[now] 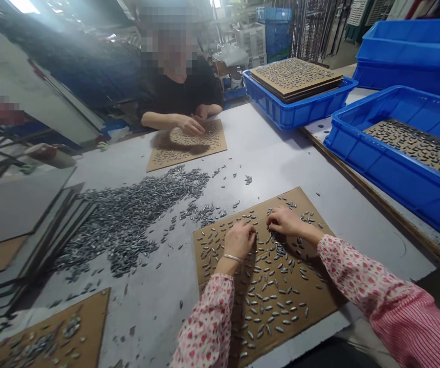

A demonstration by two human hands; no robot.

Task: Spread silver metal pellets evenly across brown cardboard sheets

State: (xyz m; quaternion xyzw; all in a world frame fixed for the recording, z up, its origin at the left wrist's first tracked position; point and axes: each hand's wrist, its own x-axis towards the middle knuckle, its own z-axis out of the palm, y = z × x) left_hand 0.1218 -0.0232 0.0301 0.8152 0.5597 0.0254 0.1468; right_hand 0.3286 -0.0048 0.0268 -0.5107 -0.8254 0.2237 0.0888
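Note:
In front of me a brown cardboard sheet (300, 317) lies on the white table, covered with small spindle-shaped metal pieces (266, 296). My left hand (240, 239), a bangle at its wrist, is low over the sheet's middle with fingertips pinched together. To its right, my right hand (284, 221) is over the far part, fingers bent and closed as well. Whatever either hand pinches is too small or hidden to make out. A small heap of pieces (279, 248) sits just below my right hand.
A large pile of metal pieces (139, 214) spreads across the left of the table (266, 158). Opposite, a person's hand (189, 125) works over another cardboard sheet (158, 162). Blue trays (392, 168) with filled sheets stand right. Stacked boards (16, 204) and another sheet (93, 327) are left.

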